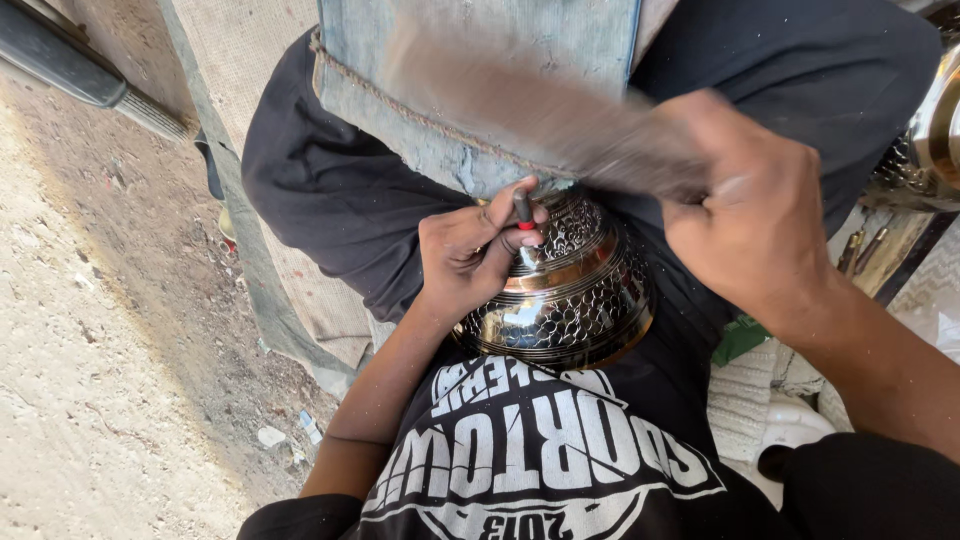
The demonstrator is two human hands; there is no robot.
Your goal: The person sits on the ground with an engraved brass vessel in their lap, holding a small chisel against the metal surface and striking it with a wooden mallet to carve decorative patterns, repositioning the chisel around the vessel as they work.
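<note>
A round engraved metal bowl (580, 290), dark with brass bands, rests in my lap against my black shirt. My left hand (470, 255) lies on its top and pinches a small chisel (522, 210) with a red band, tip on the metal. My right hand (755, 210) is closed around a hammer handle; the hammer (560, 115) is blurred by motion above the chisel.
A faded blue cloth (480, 70) covers my knees beyond the bowl. Bare dirt ground (90, 330) lies to the left, with a woven mat (250, 80) and a dark bar (60, 65). More shiny metalware (930, 130) and thin tools (865, 250) sit at the right.
</note>
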